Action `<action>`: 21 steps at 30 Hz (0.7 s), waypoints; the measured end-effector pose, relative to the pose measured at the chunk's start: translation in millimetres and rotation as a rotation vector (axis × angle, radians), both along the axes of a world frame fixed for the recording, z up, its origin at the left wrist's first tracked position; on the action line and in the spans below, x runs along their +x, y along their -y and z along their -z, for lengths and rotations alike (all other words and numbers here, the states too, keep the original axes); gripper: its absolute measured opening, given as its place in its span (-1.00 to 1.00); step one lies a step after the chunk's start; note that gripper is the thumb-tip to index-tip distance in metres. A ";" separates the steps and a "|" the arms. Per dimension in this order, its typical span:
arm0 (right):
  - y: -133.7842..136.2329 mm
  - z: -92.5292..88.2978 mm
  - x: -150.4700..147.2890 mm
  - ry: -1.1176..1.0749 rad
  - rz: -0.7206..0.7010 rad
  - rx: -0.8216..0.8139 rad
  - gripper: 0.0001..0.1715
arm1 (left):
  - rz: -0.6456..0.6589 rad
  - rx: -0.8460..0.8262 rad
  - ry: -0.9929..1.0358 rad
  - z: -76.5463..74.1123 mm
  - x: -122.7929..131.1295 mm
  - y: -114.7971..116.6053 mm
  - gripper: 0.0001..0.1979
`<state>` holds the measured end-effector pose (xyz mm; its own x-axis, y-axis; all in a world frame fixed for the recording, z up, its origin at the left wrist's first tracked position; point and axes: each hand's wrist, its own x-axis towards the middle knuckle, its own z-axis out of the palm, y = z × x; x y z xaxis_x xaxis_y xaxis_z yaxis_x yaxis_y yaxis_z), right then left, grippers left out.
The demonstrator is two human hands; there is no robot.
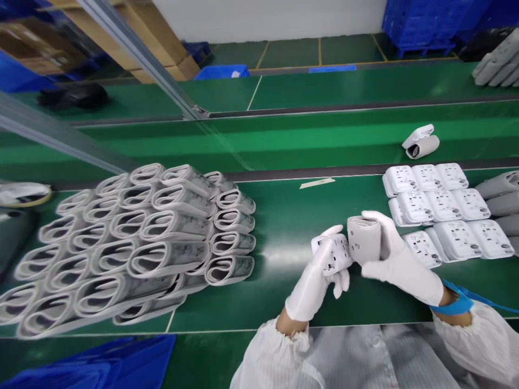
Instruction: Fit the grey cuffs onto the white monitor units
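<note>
My gloved left hand (320, 273) grips a white plastic monitor housing (337, 253), its slotted and printed face turned up. Beside it, my gloved right hand (391, 251) is wrapped around a rolled grey cuff (364, 239), thumb on the near side and fingers on the far side. Housing and cuff are side by side above the green bench, their edges close together; whether they are joined I cannot tell. To the right of my right hand lie rows of similar white housings (444, 202), some overlapping.
On the left, many rolled grey cuffs (174, 227) are stacked in layers. A housing with a cuff (421, 143) lies on the green conveyor belt (308, 143) behind. Tape (317, 183) sticks to the bench. More grey cuffs (500, 194) sit far right. A metal post (146, 59) rises at left.
</note>
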<state>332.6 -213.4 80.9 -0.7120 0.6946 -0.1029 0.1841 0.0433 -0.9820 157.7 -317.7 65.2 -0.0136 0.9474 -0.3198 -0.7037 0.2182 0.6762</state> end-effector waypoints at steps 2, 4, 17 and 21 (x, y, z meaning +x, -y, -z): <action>-0.4 -0.9 7.2 0.066 -0.005 0.049 0.18 | 0.044 -0.001 -0.057 -2.9 2.5 -3.3 -0.08; -0.2 -1.7 11.8 0.081 0.012 0.103 0.08 | 0.065 -0.016 -0.113 -7.1 4.0 -6.6 -0.10; -1.9 16.4 26.0 0.060 0.089 0.280 0.04 | 0.140 -0.004 -0.265 5.8 8.7 -20.6 -0.03; -3.3 20.9 29.4 0.061 0.100 0.357 0.01 | 0.145 0.003 -0.231 14.5 12.1 -21.1 -0.04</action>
<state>362.0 -210.1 60.0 -0.6390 0.7601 0.1182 0.2623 0.3597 -0.8955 169.8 -296.6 50.8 0.0506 0.9457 -0.3210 -0.4923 0.3033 0.8159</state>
